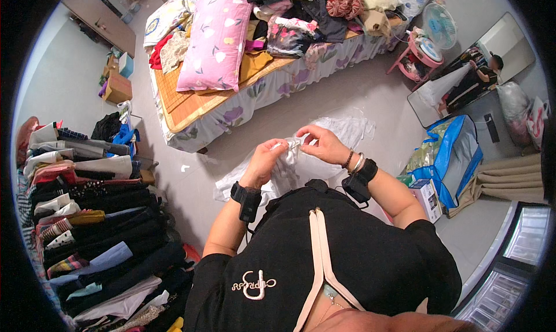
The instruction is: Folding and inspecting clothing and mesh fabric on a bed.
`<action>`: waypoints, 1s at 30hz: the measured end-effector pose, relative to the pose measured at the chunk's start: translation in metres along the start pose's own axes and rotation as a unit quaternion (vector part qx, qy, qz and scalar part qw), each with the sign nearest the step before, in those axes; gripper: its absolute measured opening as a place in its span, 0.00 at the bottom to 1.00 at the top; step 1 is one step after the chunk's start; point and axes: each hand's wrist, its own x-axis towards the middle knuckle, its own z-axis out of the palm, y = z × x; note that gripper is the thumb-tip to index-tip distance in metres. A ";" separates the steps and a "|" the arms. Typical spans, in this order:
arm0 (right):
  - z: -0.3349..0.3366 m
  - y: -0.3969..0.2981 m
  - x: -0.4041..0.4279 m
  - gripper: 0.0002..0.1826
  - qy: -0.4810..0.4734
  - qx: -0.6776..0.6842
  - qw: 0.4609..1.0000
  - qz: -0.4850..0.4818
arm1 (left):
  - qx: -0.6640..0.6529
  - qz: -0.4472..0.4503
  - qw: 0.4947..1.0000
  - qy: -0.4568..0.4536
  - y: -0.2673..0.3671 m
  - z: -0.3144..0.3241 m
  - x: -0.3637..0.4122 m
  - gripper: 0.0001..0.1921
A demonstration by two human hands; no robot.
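A thin white translucent fabric (284, 175) is gathered between my two hands in front of my body and spreads down towards the floor on both sides. My left hand (265, 160) pinches the gathered top of it between thumb and fingertips. Close by on the right, my right hand (323, 144) has thumb and index finger together at the same bunched edge, its other fingers curled. Whether the stuff is cloth or thin plastic sheeting, I cannot tell for certain. Black devices are strapped to both wrists, and bracelets circle the right one.
Ahead stands a bed with a wooden mat (191, 110), a pink pillow (215, 41) and piled clothes (293, 32). Hanging clothes (104, 201) crowd the left. On the right are a blue bag (456, 158), a pink trolley (419, 56), a fan (438, 25) and a leaning mirror (473, 71).
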 end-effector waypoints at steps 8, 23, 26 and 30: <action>0.004 -0.003 -0.003 0.09 -0.042 0.002 0.998 0.037 | -0.028 -0.008 0.999 -0.024 -0.006 -0.009 0.002 0.07; 0.014 0.012 0.002 0.08 -0.054 0.073 0.994 0.068 | 0.414 0.202 0.880 0.114 0.018 0.000 0.023 0.12; 0.019 0.015 0.005 0.08 -0.045 0.081 0.994 0.057 | 0.307 0.168 0.930 0.117 0.019 -0.001 0.033 0.08; 0.014 0.006 0.011 0.08 0.003 0.039 0.996 0.080 | 0.091 0.068 0.990 0.087 0.017 -0.005 0.040 0.07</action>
